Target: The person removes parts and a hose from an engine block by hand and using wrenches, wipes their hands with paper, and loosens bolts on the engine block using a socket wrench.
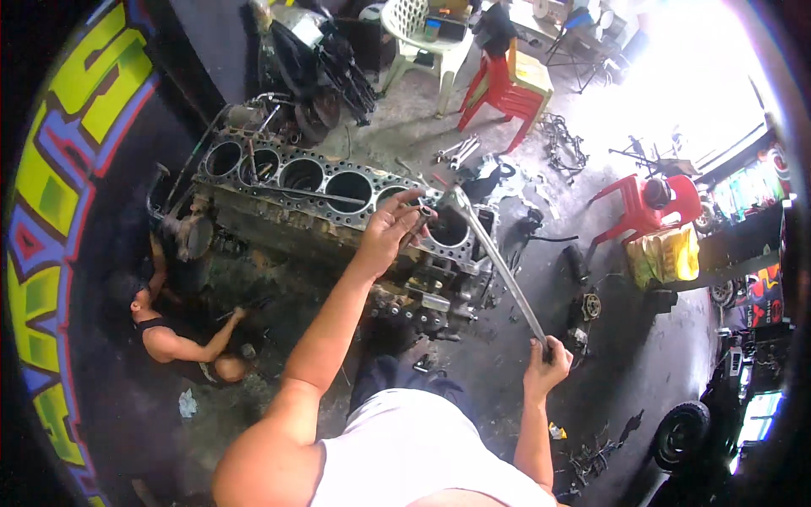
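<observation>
My right hand (551, 365) is wrapped round the lower end of a long-handled ratchet (505, 269). Its steel bar slants up and to the left, and the head is just right of my left hand (390, 232). That left hand is raised over the near side of a large engine block (279, 207), fingers closed round a small dark metal piece (420, 223), which they partly hide. The block has a row of several open round cylinder bores. A long thin rod (308, 195) lies along its top face.
At the left a co-worker (173, 338) crouches low beside the block, one arm stretched toward it. Wrenches (460, 152) and loose parts lie on the floor beyond. Red plastic chairs (507, 97) and a white chair (427, 42) stand farther off. A tyre (682, 435) is at the lower right.
</observation>
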Demonstrator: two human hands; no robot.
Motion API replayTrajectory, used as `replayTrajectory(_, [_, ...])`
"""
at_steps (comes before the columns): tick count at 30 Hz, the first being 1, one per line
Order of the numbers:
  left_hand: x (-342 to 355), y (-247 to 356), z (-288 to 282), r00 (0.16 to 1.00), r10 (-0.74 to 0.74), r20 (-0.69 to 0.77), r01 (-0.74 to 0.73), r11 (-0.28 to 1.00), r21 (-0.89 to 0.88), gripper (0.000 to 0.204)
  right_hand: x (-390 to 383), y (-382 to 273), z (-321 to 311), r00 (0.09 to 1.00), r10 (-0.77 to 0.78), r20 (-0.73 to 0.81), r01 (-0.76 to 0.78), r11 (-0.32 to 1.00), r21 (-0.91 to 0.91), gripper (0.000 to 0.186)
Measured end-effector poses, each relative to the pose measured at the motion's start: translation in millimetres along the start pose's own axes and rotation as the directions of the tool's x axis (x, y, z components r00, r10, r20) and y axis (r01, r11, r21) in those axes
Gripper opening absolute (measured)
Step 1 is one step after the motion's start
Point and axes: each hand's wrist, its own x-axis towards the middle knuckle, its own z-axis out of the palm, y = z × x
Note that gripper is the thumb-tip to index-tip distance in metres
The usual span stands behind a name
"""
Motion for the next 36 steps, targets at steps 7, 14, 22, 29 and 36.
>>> replayTrajectory(7, [-37.5,-31.9,104.8,0.987,-0.106,0.117,0.101,0.994,0.049,0.043,-26.5,78.5,-81.1,0.993,-0.109,-0.044,0.109,0.994,-0.005,0.023])
replayTrajectory(14, [-61.2,-65.1,171.2,0.948,-0.264,0.175,0.269,0.963,-0.002,0.040,-59.5,138.9,-129.6,0.998,-0.065,0.002,0.065,0.997,-0.048,0.022])
replayTrajectory(22, [-50.6,-70.6,192.9,0.815,-0.543,0.202,0.533,0.840,0.106,0.040,-86.3,158.7,-130.8,0.998,-0.023,-0.063,0.024,1.000,0.013,0.022])
replayTrajectory(29, [-33.0,-51.9,201.9,0.738,-0.610,0.289,0.502,0.782,0.370,0.059,-79.9,147.2,-137.3,0.993,-0.042,-0.114,0.047,0.998,0.038,0.022])
replayTrajectory(36, [-11.4,-62.4,185.1,0.629,-0.637,0.445,0.531,0.770,0.353,0.058,-89.9,133.1,-114.3,0.996,0.002,-0.084,0.000,1.000,0.028,0.023])
